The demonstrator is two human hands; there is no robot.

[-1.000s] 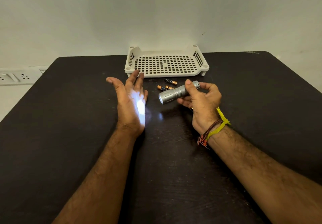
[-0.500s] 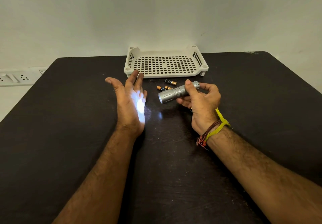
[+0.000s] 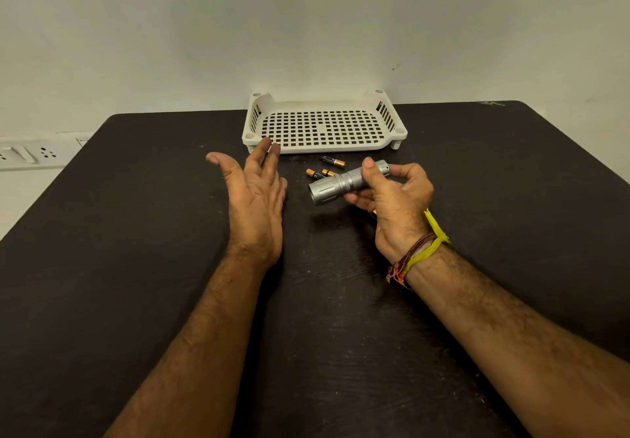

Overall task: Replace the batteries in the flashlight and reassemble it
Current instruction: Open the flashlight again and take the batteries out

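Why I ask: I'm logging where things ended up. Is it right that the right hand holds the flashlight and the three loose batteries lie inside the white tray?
Not quite. The head view shows the batteries on the table in front of the tray, not inside. The right hand does hold the flashlight.

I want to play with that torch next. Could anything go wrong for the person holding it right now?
Maybe a few small things. The flashlight is held in the right hand alone, above the table, so a loose grip could drop it. Three loose batteries lie just behind it, outside the white tray; they are round, so a bump could send them rolling. They could also be mixed up with fresh ones.
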